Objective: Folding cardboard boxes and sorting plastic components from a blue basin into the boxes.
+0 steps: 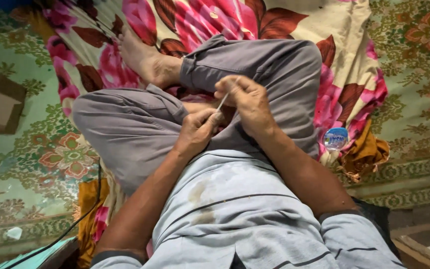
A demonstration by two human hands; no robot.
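The thin pale strip (226, 97) between both hands is too small to identify.

A thin, pale thread or strip (223, 102) runs slantwise between the two hands, rising from lower left to upper right over the lap of a person sitting cross-legged in grey trousers. Its lower end is pinched at the fingertips of the left hand (195, 132), and its upper part passes under the thumb and fingers of the right hand (247, 102), with a short pale end showing past them. It looks taut and straight, but it is too fine to tell its material.
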